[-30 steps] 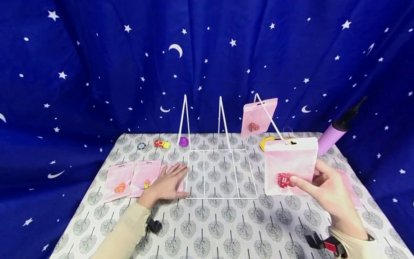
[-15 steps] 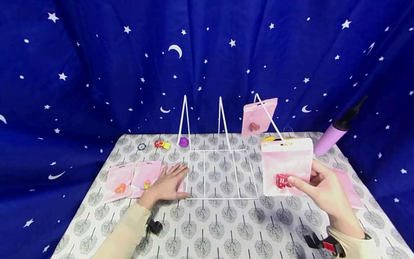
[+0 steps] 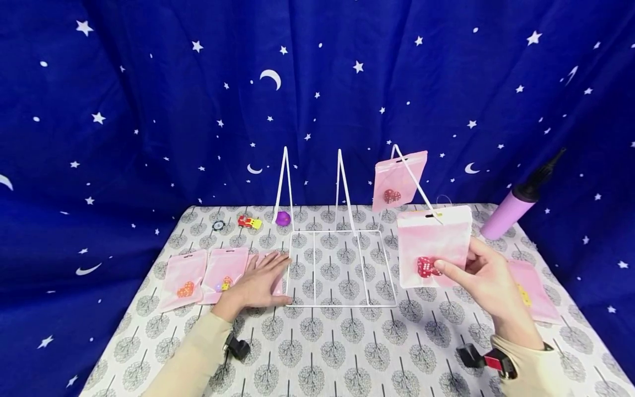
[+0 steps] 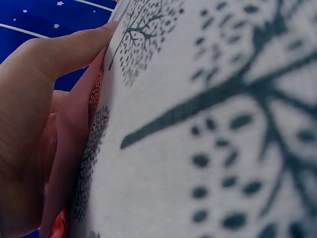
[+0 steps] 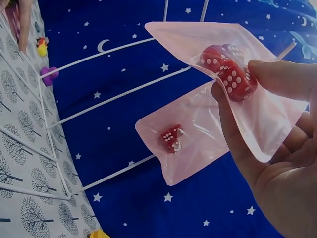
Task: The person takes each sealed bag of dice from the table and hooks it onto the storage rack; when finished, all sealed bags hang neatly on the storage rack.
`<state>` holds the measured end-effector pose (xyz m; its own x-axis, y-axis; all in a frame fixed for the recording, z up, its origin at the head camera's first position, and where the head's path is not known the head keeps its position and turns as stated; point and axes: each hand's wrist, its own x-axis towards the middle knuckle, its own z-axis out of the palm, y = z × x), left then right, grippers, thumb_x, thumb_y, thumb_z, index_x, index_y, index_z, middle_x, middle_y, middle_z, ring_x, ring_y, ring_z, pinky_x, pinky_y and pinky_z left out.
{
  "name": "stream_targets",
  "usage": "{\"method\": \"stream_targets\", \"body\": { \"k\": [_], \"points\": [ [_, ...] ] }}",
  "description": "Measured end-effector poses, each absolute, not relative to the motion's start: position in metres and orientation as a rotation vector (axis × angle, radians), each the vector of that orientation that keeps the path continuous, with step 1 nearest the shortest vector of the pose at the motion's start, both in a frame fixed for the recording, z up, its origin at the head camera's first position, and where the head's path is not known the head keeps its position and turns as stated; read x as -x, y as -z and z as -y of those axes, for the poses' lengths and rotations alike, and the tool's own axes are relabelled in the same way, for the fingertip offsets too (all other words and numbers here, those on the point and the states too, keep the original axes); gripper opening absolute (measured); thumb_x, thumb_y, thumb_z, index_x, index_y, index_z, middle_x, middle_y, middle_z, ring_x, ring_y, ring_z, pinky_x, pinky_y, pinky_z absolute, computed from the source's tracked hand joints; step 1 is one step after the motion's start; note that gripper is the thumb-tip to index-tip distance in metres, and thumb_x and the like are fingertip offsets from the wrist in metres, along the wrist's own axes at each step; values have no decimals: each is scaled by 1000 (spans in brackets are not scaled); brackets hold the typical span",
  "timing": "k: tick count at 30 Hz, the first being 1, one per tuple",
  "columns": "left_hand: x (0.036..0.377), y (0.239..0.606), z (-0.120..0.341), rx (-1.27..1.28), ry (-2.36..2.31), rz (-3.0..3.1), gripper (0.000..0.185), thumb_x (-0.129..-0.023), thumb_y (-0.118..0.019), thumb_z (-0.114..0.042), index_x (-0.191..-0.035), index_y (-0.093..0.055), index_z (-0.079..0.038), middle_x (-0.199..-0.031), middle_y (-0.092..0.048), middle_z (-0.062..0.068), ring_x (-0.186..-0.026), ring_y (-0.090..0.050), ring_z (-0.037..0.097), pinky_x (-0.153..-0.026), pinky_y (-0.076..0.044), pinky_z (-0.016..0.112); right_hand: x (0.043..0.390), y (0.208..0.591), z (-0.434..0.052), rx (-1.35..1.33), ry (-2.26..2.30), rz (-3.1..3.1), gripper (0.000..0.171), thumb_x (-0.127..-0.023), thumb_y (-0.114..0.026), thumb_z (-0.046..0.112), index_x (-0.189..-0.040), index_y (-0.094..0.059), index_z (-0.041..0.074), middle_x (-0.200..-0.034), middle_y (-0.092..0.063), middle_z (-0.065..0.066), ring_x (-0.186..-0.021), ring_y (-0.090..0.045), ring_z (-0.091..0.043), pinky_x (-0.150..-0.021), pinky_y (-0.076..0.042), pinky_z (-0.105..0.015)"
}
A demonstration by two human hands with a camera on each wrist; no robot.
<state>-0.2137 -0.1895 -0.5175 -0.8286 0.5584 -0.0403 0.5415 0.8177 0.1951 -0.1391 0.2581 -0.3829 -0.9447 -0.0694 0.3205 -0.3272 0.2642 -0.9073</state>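
Firmly, right hand (image 3: 488, 286) pinches pink pouch (image 3: 434, 245) holding red dice (image 3: 425, 267).

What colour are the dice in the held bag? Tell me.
Red with white dots, inside the pink bag pinched by the right hand; the right wrist view shows the dice best.

No legible words, labels or brands anywhere. The only countable marks were white pips on the red dice (image 5: 229, 69) inside the held pouch (image 3: 434, 248); a six face showed toward the head view.
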Motion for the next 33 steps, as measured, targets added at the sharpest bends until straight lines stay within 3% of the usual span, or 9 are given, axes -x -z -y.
{"method": "stream_targets", "body": {
  "k": [7, 18, 27, 33],
  "points": [
    [214, 518, 189, -897, -285, -2911, 101, -79, -57, -74, -155, -25, -16, -163, -20, 5, -150, -17, 32, -117, -9, 66, 150, 387, -253, -370, -1708, 2306, 34, -82, -72, -8, -112, -64, 5, -85, -74, 9, -64, -65, -2, -50, -50, -20],
    [215, 520, 190, -874, -261, -2903, 102, -79, -55, -76, -156, -21, -18, -164, -16, 1, -150, -14, 29, -118, -6, 64, 159, 389, -249, -314, -1750, 2303, 27, -84, -72, -4, -108, -64, 4, -84, -73, 8, -68, -67, -5, -58, -54, -20],
    [215, 520, 190, -889, -251, -2914, 101, -79, -55, -75, -156, -24, -17, -163, -19, 3, -150, -16, 31, -118, -8, 64, 167, 393, -248, -310, -1789, 2244, 22, -82, -72, -7, -100, -65, 3, -78, -71, 8, -64, -63, -3, -53, -51, -19],
    [215, 519, 190, -890, -274, -2912, 101, -79, -56, -74, -155, -24, -17, -163, -20, 4, -150, -17, 32, -118, -8, 65, 175, 393, -248, -304, -1754, 2252, 25, -82, -73, -6, -103, -65, 4, -79, -71, 8, -64, -63, -3, -53, -50, -19]
  ]
}}
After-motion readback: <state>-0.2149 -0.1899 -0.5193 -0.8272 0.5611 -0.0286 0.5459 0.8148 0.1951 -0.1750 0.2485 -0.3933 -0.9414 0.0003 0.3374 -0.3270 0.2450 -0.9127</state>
